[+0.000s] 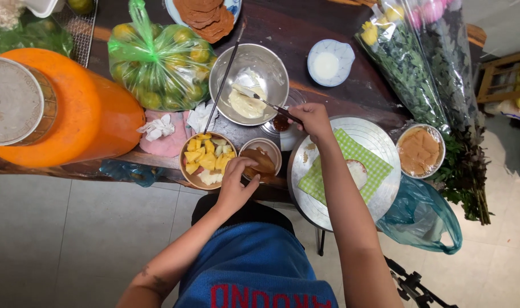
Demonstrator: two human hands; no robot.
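Note:
My right hand [313, 119] grips a palette knife [260, 99] whose blade lies in the white cream inside a steel mixing bowl [274, 65]. My left hand [235, 183] rests between a bowl of cut yellow fruit [206, 160] and a small bowl of brown sauce [262, 159], fingers touching that bowl's rim. Below my right forearm a round metal turntable [380, 145] carries a green checked cloth [365, 157] with a small white cake piece [360, 171].
A green bag of citrus [160, 60], a large orange lidded container [72, 111], a plate of brown cake layers [206, 17], a small white dish [327, 63], a bowl of tan paste [419, 149] and wrapped flowers [414, 63] crowd the dark table. Chopsticks [223, 77] lean on the steel bowl.

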